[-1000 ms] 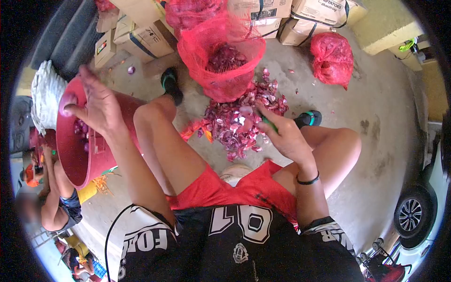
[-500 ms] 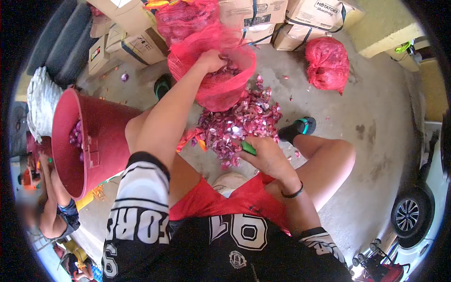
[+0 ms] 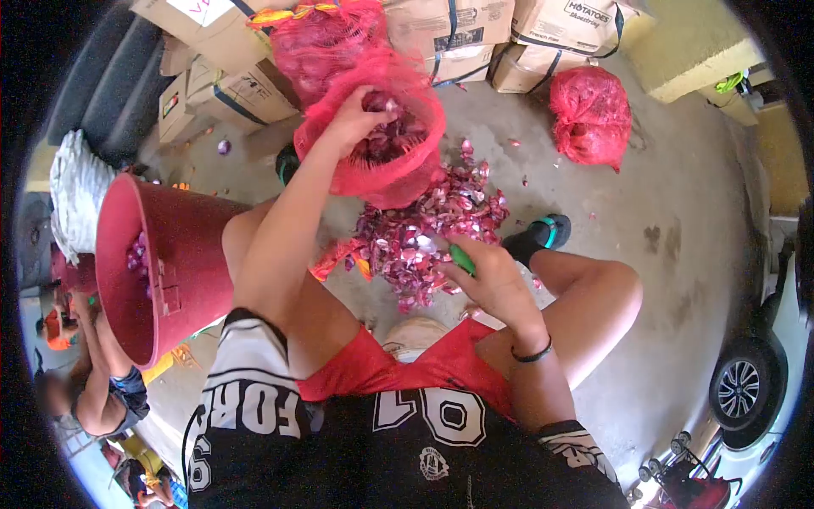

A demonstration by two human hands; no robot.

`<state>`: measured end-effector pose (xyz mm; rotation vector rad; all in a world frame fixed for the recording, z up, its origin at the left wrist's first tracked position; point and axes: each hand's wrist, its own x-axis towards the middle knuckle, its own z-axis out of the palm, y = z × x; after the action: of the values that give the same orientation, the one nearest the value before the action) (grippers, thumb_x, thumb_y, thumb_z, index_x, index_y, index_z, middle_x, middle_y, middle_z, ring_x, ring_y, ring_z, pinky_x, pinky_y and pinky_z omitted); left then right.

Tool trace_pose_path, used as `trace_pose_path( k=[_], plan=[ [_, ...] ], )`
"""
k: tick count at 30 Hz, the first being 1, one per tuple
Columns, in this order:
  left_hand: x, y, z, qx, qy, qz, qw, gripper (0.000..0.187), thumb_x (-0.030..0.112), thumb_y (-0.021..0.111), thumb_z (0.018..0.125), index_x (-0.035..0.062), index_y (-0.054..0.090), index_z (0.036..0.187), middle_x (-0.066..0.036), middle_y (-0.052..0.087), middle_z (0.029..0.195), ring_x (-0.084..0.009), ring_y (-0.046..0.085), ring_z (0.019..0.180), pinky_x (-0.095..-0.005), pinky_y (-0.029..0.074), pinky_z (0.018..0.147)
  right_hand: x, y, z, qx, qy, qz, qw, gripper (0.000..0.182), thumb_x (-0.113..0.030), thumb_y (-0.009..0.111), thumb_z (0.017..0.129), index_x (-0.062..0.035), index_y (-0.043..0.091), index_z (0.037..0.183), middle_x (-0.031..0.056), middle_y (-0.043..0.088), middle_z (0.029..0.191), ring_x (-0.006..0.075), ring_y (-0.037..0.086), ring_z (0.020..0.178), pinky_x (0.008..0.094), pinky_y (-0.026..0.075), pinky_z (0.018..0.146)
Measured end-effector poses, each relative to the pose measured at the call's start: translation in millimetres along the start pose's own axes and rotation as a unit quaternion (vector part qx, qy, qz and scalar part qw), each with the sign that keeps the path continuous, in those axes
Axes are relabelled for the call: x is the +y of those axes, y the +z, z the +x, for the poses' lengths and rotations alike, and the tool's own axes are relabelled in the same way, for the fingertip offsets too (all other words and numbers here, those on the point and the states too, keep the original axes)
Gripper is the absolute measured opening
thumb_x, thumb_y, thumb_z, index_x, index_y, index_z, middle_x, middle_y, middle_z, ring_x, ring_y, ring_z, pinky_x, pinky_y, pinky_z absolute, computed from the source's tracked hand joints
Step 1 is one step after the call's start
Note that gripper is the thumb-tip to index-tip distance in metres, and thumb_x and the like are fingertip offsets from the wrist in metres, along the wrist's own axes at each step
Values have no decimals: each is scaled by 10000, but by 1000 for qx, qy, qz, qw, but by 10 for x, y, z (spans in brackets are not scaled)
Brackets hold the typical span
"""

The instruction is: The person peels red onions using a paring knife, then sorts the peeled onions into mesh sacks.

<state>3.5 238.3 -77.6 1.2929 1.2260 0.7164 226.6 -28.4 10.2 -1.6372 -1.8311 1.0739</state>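
Note:
At the mouth of a red mesh bag [image 3: 386, 182], my left hand [image 3: 360, 117] has its fingers curled round a red onion [image 3: 381, 103]. More onions and loose skins lie inside the bag, partly hidden by the hand. My right hand [image 3: 496, 280] grips a knife by its green handle [image 3: 462, 260], the blade pointing toward the pile. Beneath it and in front of the bag, a heap of purple onion skins [image 3: 424, 242] is spread on the floor.
A large red bin [image 3: 191, 263] with onions inside lies tilted at my left. Full mesh bags [image 3: 591, 114] and cardboard boxes [image 3: 466, 25] stand ahead. Another person [image 3: 102, 382] sits at far left. A car wheel [image 3: 738, 388] shows at right.
My left hand has drawn back slightly left and up out of the bag's contents, with an onion now showing at its fingers. My right hand with the knife has shifted slightly right.

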Motion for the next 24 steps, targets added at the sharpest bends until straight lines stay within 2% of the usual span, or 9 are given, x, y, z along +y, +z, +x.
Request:
trace_pose_path(
  k=[2, 5, 10, 12, 14, 15, 18, 19, 24],
  plan=[
    [600, -25, -622, -11, 3, -156, 988, 648, 99, 774, 779, 73, 440, 1334, -74, 577, 1203, -190, 601, 1051, -365, 527, 852, -29, -72, -35, 37, -17, 8, 999, 337, -217, 706, 842, -36, 622, 1113, 217, 649, 914, 390, 638, 858, 434, 500, 715],
    [991, -22, -1308, -42, 109, -247, 962, 663, 80, 786, 762, 70, 452, 1335, -71, 574, 1213, -188, 584, 1087, -353, 501, 904, -107, -61, -64, 107, -64, 56, 991, 356, -193, 702, 843, -25, 616, 1145, 214, 660, 977, 372, 652, 896, 411, 511, 751],
    [1132, 246, -2098, -105, 188, -53, 975, 689, 30, 794, 720, 55, 472, 1328, -70, 553, 1254, -166, 540, 1153, -316, 413, 1024, -390, -76, -167, 149, -9, 197, 969, 360, -221, 658, 901, 11, 605, 1170, 170, 675, 990, 220, 657, 889, 335, 500, 797],
    [1001, 371, -2239, -127, 232, 25, 964, 703, 4, 777, 712, 51, 462, 1339, -81, 538, 1290, -179, 511, 1207, -333, 397, 1050, -316, -18, -173, 124, 36, 274, 953, 418, -294, 636, 929, 4, 573, 1216, 78, 652, 885, 128, 597, 781, 287, 474, 692],
    [915, 527, -2368, -135, 192, 0, 972, 665, 6, 777, 722, 32, 474, 1314, -79, 552, 1268, -176, 514, 1196, -330, 391, 1051, -335, -26, -201, 72, 96, 328, 937, 448, -324, 629, 935, 1, 555, 1234, 32, 627, 843, 100, 567, 719, 257, 451, 642],
    [853, 588, -2404, -133, 166, -14, 977, 652, -1, 769, 730, 27, 475, 1312, -80, 559, 1258, -172, 521, 1185, -326, 398, 1043, -291, 46, -171, 77, 66, 355, 929, 416, -342, 634, 932, -34, 570, 1204, -31, 561, 779, 51, 497, 622, 209, 392, 533],
    [767, 657, -2426, -90, 184, 13, 979, 585, -18, 740, 762, 20, 494, 1291, -73, 599, 1188, -150, 565, 1108, -308, 442, 984, -276, 102, -157, 49, 121, 515, 847, 354, -333, 636, 929, -75, 580, 1164, -51, 540, 761, 38, 473, 584, 189, 341, 455],
    [762, 661, -2430, -79, 182, 24, 980, 572, -19, 737, 765, 21, 500, 1285, -70, 608, 1172, -145, 573, 1091, -304, 451, 971, -306, 116, -148, 60, 97, 540, 834, 323, -300, 635, 929, -102, 561, 1174, -62, 522, 757, 29, 451, 563, 181, 282, 410],
    [558, 606, -2377, -15, 141, 52, 989, 389, 14, 686, 835, 36, 576, 1207, -44, 646, 1079, -104, 601, 1005, -268, 482, 897, -237, 203, -69, 134, 86, 587, 794, 291, -215, 633, 924, -92, 528, 1166, -41, 538, 776, 47, 469, 567, 197, 296, 420]
  ],
)
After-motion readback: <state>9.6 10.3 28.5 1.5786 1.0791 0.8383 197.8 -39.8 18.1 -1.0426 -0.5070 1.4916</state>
